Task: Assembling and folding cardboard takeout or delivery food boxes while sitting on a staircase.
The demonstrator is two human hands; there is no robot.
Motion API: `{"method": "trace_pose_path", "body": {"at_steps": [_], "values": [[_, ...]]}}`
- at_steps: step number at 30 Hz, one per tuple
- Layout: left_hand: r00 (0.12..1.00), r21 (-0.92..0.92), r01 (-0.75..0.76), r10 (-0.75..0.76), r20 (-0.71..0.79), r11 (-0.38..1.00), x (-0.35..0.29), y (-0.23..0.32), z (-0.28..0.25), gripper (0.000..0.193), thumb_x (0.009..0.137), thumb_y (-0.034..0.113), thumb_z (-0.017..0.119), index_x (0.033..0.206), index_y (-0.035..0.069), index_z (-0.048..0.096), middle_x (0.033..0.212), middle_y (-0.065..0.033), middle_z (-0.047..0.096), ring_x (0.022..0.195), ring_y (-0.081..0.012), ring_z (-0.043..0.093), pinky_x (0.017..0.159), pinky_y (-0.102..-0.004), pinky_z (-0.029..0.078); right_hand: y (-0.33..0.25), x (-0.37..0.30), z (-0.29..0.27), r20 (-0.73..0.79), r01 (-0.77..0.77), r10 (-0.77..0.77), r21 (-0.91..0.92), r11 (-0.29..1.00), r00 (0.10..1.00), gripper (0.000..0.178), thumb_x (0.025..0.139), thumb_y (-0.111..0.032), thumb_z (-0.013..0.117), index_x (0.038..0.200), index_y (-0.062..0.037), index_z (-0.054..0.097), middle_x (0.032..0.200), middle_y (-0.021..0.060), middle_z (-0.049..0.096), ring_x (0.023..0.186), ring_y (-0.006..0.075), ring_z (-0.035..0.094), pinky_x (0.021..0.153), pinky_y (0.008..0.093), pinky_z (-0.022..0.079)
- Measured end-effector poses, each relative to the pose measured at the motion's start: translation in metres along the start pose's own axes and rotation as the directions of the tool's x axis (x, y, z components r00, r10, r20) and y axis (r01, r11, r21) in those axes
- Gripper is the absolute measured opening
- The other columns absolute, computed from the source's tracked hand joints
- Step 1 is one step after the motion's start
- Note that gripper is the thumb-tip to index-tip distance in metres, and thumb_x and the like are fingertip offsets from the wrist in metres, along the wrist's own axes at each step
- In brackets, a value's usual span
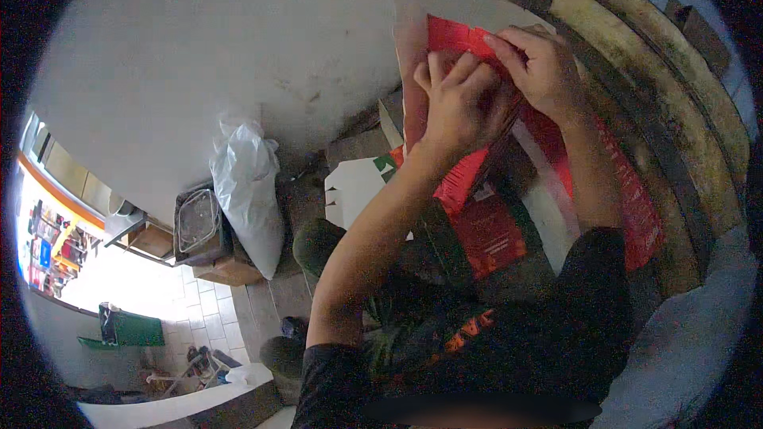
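A bright red sheet of cardboard (450,32), creased and folded, stands in front of me at the upper right of the head view. My left hand (470,107) has its fingers curled against the red face, with the fingertips partly hidden. Just right of it, my right hand (543,71) pinches the upper red edge between thumb and fingers. Below my wrists, more red card (465,179) shows, along with a dark red and green printed panel (491,237). A white cut-out cardboard blank (354,191) lies left of my left forearm.
A white plastic sack (248,191) leans beside a dark crate (199,226) near the pale wall (214,40). Long worn boards (652,63) curve along the right side. Far left, a bright doorway shows tiled floor (203,302) and a green container (131,327).
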State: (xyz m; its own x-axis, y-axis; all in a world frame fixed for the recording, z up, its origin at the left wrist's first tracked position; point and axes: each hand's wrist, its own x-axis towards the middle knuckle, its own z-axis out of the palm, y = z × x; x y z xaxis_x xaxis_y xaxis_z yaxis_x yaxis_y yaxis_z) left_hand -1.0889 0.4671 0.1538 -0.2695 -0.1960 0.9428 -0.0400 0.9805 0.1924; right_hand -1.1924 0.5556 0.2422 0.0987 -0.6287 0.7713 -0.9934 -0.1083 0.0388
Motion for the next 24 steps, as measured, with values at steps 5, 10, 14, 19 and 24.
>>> {"method": "trace_pose_path", "body": {"at_steps": [5,10,14,19,24], "values": [[0.988,0.024,0.012,-0.008,-0.156,1.0,0.005,-0.021,-0.009,0.056,0.07,0.039,0.07,0.11,0.008,0.047,0.102,-0.0175,0.046,0.097,-0.0372,0.044,0.085,-0.0487,0.032,0.0,-0.005,0.002,-0.004,0.032,-0.032,-0.05,0.998,0.999,0.024,0.085,-0.028,0.061,0.086,-0.0047,0.066,0.075,0.0163,0.064,0.07,0.0358,0.06,0.067,0.0425,0.048],[1.0,0.079,-0.025,0.025,0.009,0.997,0.0,-0.025,-0.022,0.053,0.069,0.04,0.071,0.107,0.009,0.052,0.104,-0.0141,0.048,0.101,-0.0363,0.044,0.084,-0.0463,0.037,-0.002,-0.009,0.006,-0.048,0.023,-0.029,-0.123,0.992,0.998,0.025,0.085,-0.03,0.06,0.084,-0.0059,0.066,0.074,0.0158,0.064,0.069,0.0346,0.061,0.062,0.0425,0.049],[0.972,0.077,-0.231,0.226,0.066,0.97,-0.011,-0.008,-0.022,0.048,0.068,0.038,0.072,0.104,0.01,0.055,0.109,-0.0117,0.049,0.101,-0.0335,0.046,0.082,-0.0438,0.041,-0.003,-0.006,0.01,-0.022,-0.11,0.11,-0.011,0.994,0.994,0.018,0.087,-0.02,0.06,0.085,-0.0029,0.063,0.069,0.0167,0.057,0.064,0.032,0.056,0.058,0.0388,0.045],[0.995,0.017,-0.094,0.094,0.017,0.995,-0.009,-0.008,-0.007,0.046,0.066,0.032,0.074,0.101,0.01,0.054,0.102,-0.0095,0.053,0.095,-0.0315,0.048,0.08,-0.0428,0.041,-0.003,-0.01,0.022,-0.134,0.023,-0.037,-0.102,0.995,0.99,0.018,0.087,-0.022,0.06,0.085,-0.0036,0.063,0.07,0.0169,0.059,0.064,0.0336,0.057,0.058,0.0395,0.045],[0.997,-0.275,-0.053,0.068,0.046,0.96,-0.004,-0.015,0.002,0.034,0.066,0.011,0.065,0.097,0.009,0.053,0.088,-0.0084,0.056,0.089,-0.0327,0.047,0.081,-0.0416,0.038,-0.005,-0.014,0.029,-0.179,-0.002,-0.039,-0.224,0.975,0.983,0.015,0.086,-0.019,0.061,0.086,-0.0043,0.063,0.071,0.0155,0.061,0.065,0.0333,0.058,0.06,0.0401,0.046]]}}
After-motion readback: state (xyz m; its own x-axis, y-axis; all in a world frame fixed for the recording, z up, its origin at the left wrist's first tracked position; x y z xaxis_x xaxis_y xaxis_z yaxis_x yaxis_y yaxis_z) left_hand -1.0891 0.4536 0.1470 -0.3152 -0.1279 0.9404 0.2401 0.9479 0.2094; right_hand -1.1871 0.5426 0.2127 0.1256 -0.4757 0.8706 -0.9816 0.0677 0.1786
